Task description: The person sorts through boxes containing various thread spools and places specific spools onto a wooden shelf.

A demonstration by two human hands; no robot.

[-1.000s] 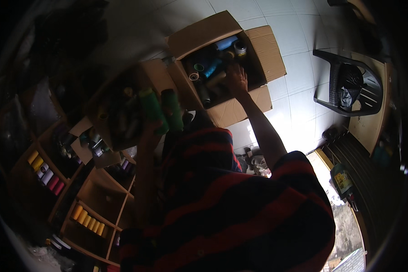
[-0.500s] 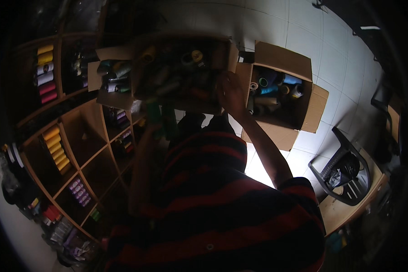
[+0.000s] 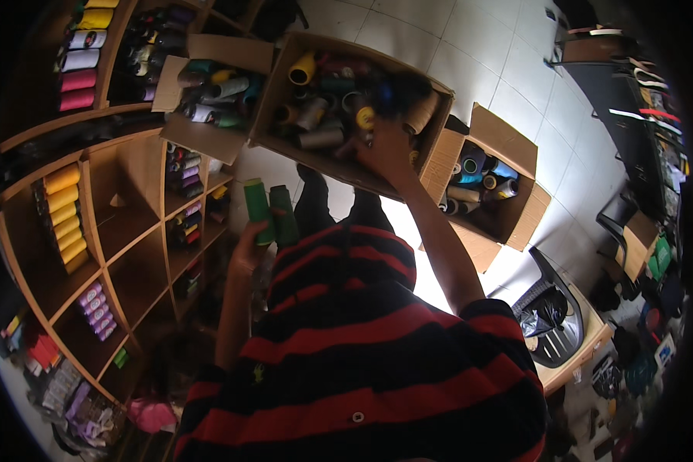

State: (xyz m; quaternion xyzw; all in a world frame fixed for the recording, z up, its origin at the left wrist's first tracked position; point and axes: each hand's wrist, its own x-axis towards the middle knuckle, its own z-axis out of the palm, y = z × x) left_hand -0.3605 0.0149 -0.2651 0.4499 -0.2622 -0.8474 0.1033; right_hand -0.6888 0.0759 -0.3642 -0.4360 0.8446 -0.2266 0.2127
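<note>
In my left hand (image 3: 248, 245), to the left of my legs, are two green thread spools: a brighter green spool (image 3: 257, 206) and a darker green spool (image 3: 283, 215), held side by side and roughly upright. My right hand (image 3: 385, 150) reaches over the near side of a large open cardboard box (image 3: 285, 152). Its fingers look spread among the spools, close to a yellow-ended spool (image 3: 365, 118); the fingertips are dim. Inside this box lie mixed thread spools, among them a yellow cone (image 3: 302, 69), a grey spool (image 3: 313, 113) and a tan cone (image 3: 421, 114).
Smaller open boxes of spools flank it: a left box (image 3: 200, 138) and a right box (image 3: 508, 142). A wooden shelf unit (image 3: 136, 258) along the left holds yellow spools (image 3: 64, 215) and purple-labelled spools (image 3: 97, 312). A black chair (image 3: 550, 308) stands at right.
The picture has grown brighter and the view has shifted. My right hand has gone from the large box's right edge in among its spools. My left hand still holds the green spools.
</note>
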